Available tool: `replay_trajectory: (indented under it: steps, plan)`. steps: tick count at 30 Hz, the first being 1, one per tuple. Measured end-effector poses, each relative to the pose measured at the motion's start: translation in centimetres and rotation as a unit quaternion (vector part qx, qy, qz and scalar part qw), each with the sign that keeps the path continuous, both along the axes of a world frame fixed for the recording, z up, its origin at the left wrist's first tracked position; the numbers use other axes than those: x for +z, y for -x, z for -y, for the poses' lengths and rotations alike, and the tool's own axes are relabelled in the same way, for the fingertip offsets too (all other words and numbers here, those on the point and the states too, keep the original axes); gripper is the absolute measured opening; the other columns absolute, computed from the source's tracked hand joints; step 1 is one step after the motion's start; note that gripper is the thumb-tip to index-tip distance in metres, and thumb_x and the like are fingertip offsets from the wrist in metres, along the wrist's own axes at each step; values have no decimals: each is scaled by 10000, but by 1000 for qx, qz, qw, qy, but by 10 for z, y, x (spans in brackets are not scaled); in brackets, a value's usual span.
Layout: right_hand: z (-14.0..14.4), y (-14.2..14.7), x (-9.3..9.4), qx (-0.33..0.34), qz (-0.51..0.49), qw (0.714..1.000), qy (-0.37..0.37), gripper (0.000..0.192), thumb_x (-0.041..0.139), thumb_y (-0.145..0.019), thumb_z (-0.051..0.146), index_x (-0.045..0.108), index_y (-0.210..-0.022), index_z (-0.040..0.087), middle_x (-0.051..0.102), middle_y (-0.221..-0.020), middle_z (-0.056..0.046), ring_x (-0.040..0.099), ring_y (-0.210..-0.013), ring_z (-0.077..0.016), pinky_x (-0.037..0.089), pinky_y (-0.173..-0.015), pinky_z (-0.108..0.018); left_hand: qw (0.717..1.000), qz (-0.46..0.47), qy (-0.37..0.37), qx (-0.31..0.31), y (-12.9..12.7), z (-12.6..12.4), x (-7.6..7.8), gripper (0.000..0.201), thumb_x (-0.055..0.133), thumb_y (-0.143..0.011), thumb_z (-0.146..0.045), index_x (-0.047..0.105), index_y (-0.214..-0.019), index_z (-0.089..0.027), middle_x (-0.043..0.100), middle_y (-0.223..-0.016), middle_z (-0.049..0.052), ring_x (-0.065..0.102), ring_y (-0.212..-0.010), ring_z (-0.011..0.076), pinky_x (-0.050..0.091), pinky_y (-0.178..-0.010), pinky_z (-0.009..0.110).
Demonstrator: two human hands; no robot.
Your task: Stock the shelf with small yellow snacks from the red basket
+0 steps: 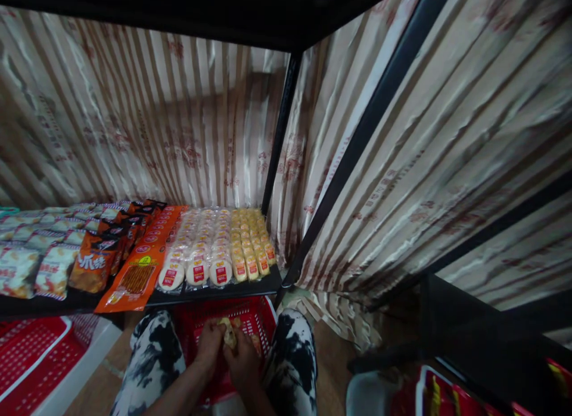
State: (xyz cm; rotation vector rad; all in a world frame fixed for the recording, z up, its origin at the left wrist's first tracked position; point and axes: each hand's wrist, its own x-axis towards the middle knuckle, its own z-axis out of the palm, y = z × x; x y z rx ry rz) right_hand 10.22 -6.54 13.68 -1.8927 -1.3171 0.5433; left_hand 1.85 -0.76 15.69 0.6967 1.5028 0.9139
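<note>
Both grips, left hand (209, 343) and right hand (243, 359), closed on one snack packet (229, 334) over one red basket (250, 320).

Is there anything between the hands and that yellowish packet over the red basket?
Nothing visible. Both the left hand and the right hand are already on the yellowish packet, holding it together above the red basket between the knees. How firmly the fingers close is too blurred to tell.

Trousers (154, 350) — white with black blotches, cow-print style, on both legs. Forearms bare — no sleeves in view. Left hand (209, 344) and right hand (243, 362) ungloved.
</note>
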Motion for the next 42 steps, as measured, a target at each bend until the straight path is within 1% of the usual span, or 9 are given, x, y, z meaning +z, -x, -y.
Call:
replay_trajectory:
  steps: [4,8,14,20,25,28,33,38,42]
  plan:
    - [-2,-3,6,5,-10,1000,-12,327,517,-747,200,648,-1047,218,677,-1050,-77,614,-1005,-233,401,-933,-356,1000,-1,-18,-13,-7,-5,5,102,541,-677,-114,500,-736,-186,585,-623,-11,595,-612,160,482,-627,274]
    - [-1,-6,9,-5,-4,1000,-17,332,518,-753,196,635,-1061,235,675,-1068,-66,606,-1038,-230,375,-970,-359,999,-28,-34,-21,-11,-8,12,122,559,-640,-104,500,-714,-180,582,-627,-6,595,-631,165,478,-644,278]
    - [-1,-7,15,-21,-33,999,-35,279,503,-764,205,641,-1004,236,689,-1000,-47,639,-951,-204,446,-880,-307,997,-16,-62,-33,-17,-6,23,175,622,-585,-146,509,-717,-176,585,-646,-6,595,-624,168,476,-646,287]
    - [-2,-10,24,-27,-86,996,-22,295,486,-796,263,626,-1049,208,687,-939,-61,650,-871,-196,499,-756,-274,997,-25,-63,-40,-25,-5,31,187,655,-594,-167,520,-724,-176,597,-668,-3,599,-640,154,483,-669,284]
    - [-3,-14,24,-47,-92,993,-54,322,507,-773,246,627,-1069,211,673,-946,-58,640,-868,-182,498,-753,-257,995,17,-78,-54,-29,-7,35,222,670,-596,-247,527,-748,-172,600,-654,-9,589,-601,136,477,-640,267]
    - [-4,-17,23,-47,-93,992,-69,343,501,-765,233,617,-1087,207,667,-967,-61,633,-884,-181,495,-773,-261,994,22,-85,-67,-32,-6,42,269,676,-590,-316,525,-758,-170,596,-645,-13,582,-586,135,467,-609,260]
    - [-5,-25,29,-40,-99,991,-79,385,484,-774,245,584,-1143,191,654,-1027,-72,627,-898,-174,492,-782,-254,981,25,-152,-121,-36,-7,58,301,662,-607,-395,528,-763,-174,602,-667,-13,581,-612,133,457,-610,247]
    - [-10,-35,44,-50,-106,990,-75,389,483,-786,263,572,-1159,198,648,-1024,-60,628,-871,-156,495,-767,-237,977,22,-165,-136,-43,-13,69,276,668,-616,-327,540,-800,-166,623,-731,6,598,-680,137,461,-663,245]
    - [-15,-40,52,-55,-112,989,-84,386,489,-797,286,566,-1161,185,635,-1041,-75,630,-843,-159,503,-777,-266,971,20,-184,-154,-46,-16,74,254,660,-634,-244,558,-853,-165,637,-788,7,602,-734,132,462,-716,250]
